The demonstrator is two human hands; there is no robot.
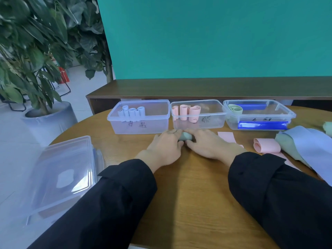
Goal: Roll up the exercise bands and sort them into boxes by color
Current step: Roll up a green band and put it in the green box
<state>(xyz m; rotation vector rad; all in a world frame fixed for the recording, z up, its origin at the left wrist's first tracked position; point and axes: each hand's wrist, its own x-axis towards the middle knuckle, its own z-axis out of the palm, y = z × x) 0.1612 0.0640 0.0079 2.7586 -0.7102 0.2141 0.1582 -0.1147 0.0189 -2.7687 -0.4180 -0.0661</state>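
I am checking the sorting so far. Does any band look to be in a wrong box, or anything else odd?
No band is misplaced: the left box holds pale blue rolls, the middle box pink ones, the right box a green roll. The pink rolls are loose and partly unrolling.

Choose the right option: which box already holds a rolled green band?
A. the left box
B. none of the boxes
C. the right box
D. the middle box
C: a green roll stands in the back left corner of the right box, while the left box holds pale blue rolls and the middle box pink rolls.
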